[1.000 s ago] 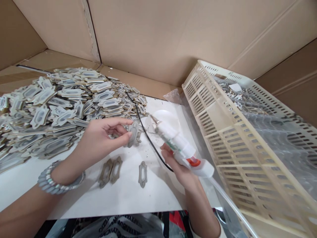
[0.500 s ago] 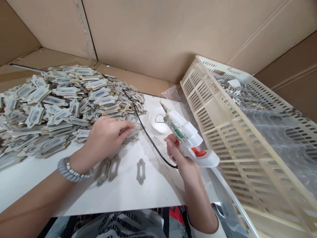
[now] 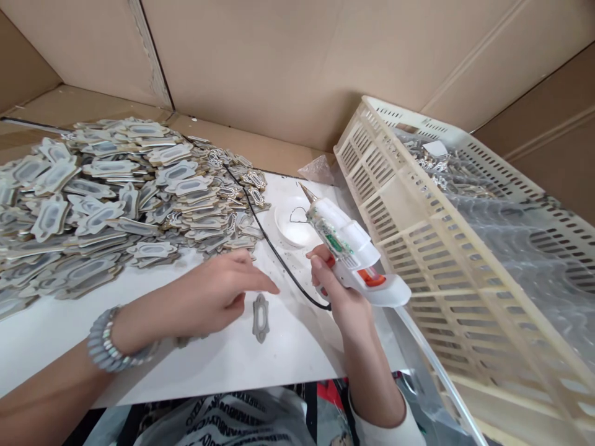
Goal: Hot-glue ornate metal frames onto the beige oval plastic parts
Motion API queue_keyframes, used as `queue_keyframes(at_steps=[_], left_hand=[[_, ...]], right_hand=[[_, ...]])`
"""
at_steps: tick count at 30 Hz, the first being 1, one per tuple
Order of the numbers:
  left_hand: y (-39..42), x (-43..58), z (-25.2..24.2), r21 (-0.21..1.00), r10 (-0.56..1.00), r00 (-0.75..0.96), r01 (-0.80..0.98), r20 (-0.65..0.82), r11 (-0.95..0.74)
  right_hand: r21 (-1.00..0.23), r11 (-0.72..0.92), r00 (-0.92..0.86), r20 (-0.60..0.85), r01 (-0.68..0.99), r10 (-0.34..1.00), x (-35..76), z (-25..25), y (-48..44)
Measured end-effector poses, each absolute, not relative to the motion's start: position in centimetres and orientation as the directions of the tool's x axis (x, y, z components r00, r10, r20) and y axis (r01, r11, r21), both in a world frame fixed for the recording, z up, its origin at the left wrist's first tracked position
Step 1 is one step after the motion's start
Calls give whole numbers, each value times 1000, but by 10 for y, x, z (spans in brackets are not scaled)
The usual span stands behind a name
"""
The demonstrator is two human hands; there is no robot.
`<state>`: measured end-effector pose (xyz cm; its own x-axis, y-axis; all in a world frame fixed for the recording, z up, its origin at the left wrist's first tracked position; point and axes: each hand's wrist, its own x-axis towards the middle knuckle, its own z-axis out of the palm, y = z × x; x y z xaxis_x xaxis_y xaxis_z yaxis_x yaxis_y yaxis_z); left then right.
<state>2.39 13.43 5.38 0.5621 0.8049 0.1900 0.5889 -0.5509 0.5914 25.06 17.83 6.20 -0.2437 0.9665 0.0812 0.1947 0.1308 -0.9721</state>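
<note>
My right hand (image 3: pixel 346 297) is wrapped round a white hot glue gun (image 3: pixel 346 244), whose metal nozzle points up and to the left. My left hand (image 3: pixel 223 291) hovers low over the white tabletop, its index finger stretched out and its thumb apart from it. I see nothing between those fingers. Just below the fingertips lies a small grey frame-shaped piece (image 3: pixel 261 319) with an oval opening. More such pieces (image 3: pixel 188 340) are mostly hidden under the left wrist. A big heap of similar pieces (image 3: pixel 106 204) covers the table's left side.
A round white dish (image 3: pixel 295 223) stands behind the glue gun. The black cord (image 3: pixel 264 234) runs across the table. To the right, a cream plastic crate (image 3: pixel 413 229) holds metal parts and clear plastic trays (image 3: pixel 515 248). Cardboard walls (image 3: pixel 260 68) enclose the back.
My left hand has come away from the heap's edge, moving towards me and right, beside the single grey piece. My right hand stays nearly still with the glue gun.
</note>
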Motion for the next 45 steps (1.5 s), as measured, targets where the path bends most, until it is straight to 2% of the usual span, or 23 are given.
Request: queue_keyframes(at_steps=[3,6,12,15,18,22,27,31,34,39,45], left_hand=[[128,33,47,625,763,644,572,60,-531],[127,39,40,567,758,649,603,61,-562],[133,34,36,484,798,544,642,258,-594],[136,23,46,437,801,424,679,422,-590],[136,10,58,319,748,287,770,598,-552],[132,-3,71,149,665,189,896,723,-417],[129,-3,78,103,632,170,923,756,-372],[129,1,81,51,619,206,927,758,-371],[130,1,80,3,604,240,928,760,-373],[135,-1,73,-66,503,300,900,811,-430],[136,-3,72,-94,467,318,892,825,-443]], right_hand=[[-976,117,-238,71,183,969,251,62,179],[-978,110,-240,65,178,968,251,62,179],[-976,93,-232,45,199,972,252,63,177],[-971,106,-242,53,215,969,251,65,176],[-957,173,-295,99,234,950,250,66,177],[-913,320,-371,214,253,904,247,65,176],[-840,487,-512,317,240,799,245,58,172],[-822,514,-565,310,245,765,245,50,173],[-816,521,-583,301,252,754,245,48,175],[-777,595,-567,402,204,719,244,44,176],[-760,620,-565,429,196,705,243,43,176]])
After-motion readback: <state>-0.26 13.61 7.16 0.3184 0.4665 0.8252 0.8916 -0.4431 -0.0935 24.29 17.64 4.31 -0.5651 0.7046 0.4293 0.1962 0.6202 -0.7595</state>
